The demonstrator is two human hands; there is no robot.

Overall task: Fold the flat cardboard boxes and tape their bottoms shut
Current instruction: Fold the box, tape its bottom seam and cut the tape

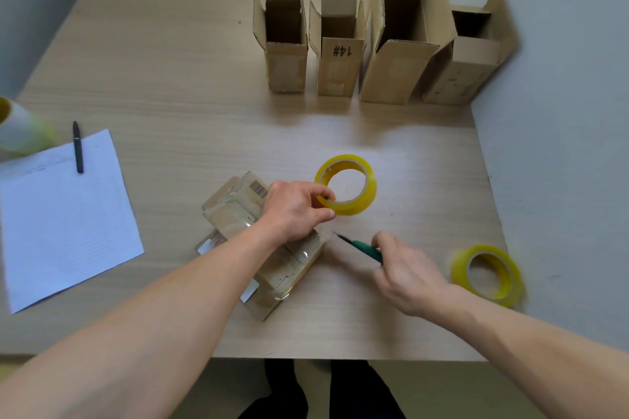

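Observation:
A small cardboard box [238, 214] lies on its side near the table's front, with clear tape across its upper face. My left hand [296, 211] rests over the box and pinches the near rim of a yellow tape roll [354, 185], thumb outside, a finger inside the ring. My right hand [405, 269] grips a green-handled cutter [360, 246] whose blade tip points left toward the box's right end, just below the roll. Whether the blade touches the tape I cannot tell.
Several folded boxes [340, 54] stand open-topped in a row at the back right. A second yellow tape roll [490, 274] lies by the right wall. A paper sheet [64, 221] with a black pen [78, 146] lies at left, a blurred roll [20, 129] beyond it.

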